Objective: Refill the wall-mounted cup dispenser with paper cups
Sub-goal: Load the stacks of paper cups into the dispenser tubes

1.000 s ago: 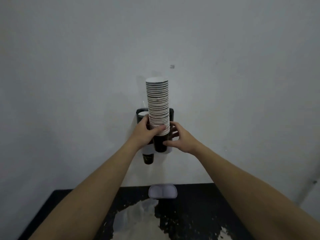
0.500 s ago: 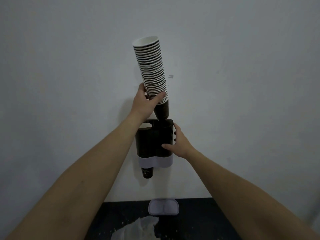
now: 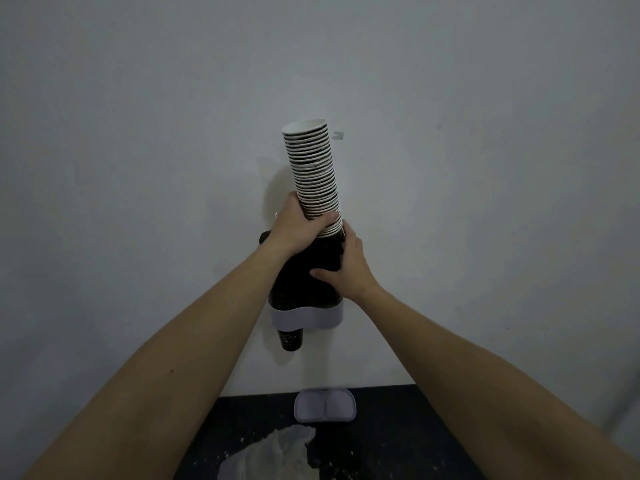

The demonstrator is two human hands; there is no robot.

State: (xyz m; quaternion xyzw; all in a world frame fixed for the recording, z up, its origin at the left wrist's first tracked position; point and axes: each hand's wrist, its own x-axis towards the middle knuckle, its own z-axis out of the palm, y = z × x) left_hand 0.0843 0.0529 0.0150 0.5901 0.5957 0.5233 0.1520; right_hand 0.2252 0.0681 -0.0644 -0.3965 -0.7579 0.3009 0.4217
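My left hand has its grip wrapped around the cup stack near its bottom end, thumb across the front of the lowest rims. Most of the stack rises above the grip, tilted slightly left, open mouth of the top cup up. Stack's bottom end sits at the top opening of the dispenser, right-hand tube; how far in it goes is hidden behind my hands.

My right hand is clamped on the dispenser's right side, thumb across the black front, fingers curled around the far edge, just below the stack's lowest rims.

Dispenser is black, fixed to the wall, with a white band along the bottom. Left tube holds cups: one black cup pokes out below the band. Nothing shows under the right outlet.

Below, on the dark tabletop, a white lid with two shallow hollows lies against the wall. Crumpled clear plastic wrap lies in front of it, near the lid.
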